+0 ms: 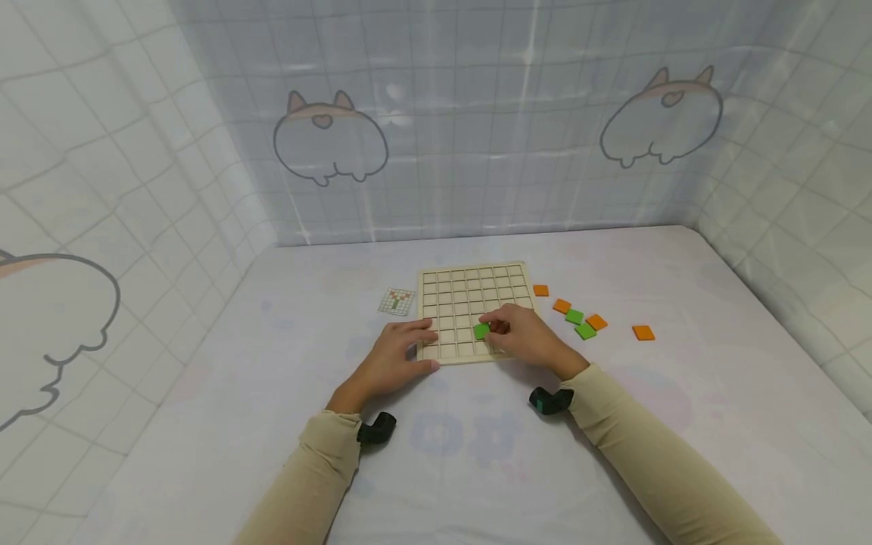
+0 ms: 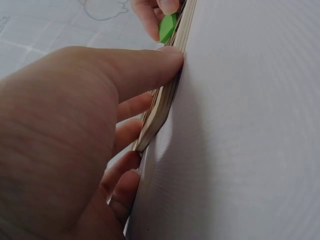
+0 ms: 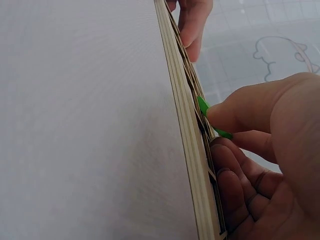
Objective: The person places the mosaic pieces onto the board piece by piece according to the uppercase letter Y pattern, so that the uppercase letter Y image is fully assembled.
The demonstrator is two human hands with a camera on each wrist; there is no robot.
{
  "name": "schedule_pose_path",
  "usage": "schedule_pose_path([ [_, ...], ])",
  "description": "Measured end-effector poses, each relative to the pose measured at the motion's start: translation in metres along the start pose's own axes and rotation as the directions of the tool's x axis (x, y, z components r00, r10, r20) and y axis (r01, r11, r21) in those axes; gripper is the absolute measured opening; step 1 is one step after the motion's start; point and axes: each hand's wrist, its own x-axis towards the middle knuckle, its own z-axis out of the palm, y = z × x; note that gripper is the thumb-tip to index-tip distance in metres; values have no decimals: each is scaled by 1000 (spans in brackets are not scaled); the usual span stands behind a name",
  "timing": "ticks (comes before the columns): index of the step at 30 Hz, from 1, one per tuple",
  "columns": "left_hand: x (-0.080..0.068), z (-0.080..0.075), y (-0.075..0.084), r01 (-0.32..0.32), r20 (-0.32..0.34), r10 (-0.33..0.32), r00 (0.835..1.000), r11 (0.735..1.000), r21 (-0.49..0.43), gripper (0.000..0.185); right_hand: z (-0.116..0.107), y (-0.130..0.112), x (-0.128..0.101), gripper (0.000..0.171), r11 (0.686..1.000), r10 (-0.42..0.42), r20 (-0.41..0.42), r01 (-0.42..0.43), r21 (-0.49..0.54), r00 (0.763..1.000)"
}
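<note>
A light wooden grid board (image 1: 470,271) lies on the cloth in front of the person. The right hand (image 1: 523,333) pinches a green square tile (image 1: 481,331) between thumb and fingers, low over the front cells. Seen from the right wrist, that tile (image 3: 202,106) is tilted against the grid, its lower edge among the dividers. At the board's front left corner rests the left hand (image 1: 398,356), fingers reaching over the left rim and thumb (image 2: 167,62) along the front edge. Left of the board lies a small pattern card (image 1: 397,301) with a gridded orange and green picture.
Loose tiles lie right of the board: an orange tile (image 1: 541,291) close to its edge, a small group with a green tile (image 1: 586,331) and an orange tile (image 1: 596,322), and another orange tile (image 1: 643,333) farther right. Printed curtains (image 1: 463,182) enclose the table's back and sides.
</note>
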Motion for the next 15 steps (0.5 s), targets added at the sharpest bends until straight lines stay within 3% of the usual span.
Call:
schedule_pose_path([
  [15,0,1,0,14,0,-14,1000,1000,3,51,4,3,1,34,999,-20,-5,19,-32,1000],
])
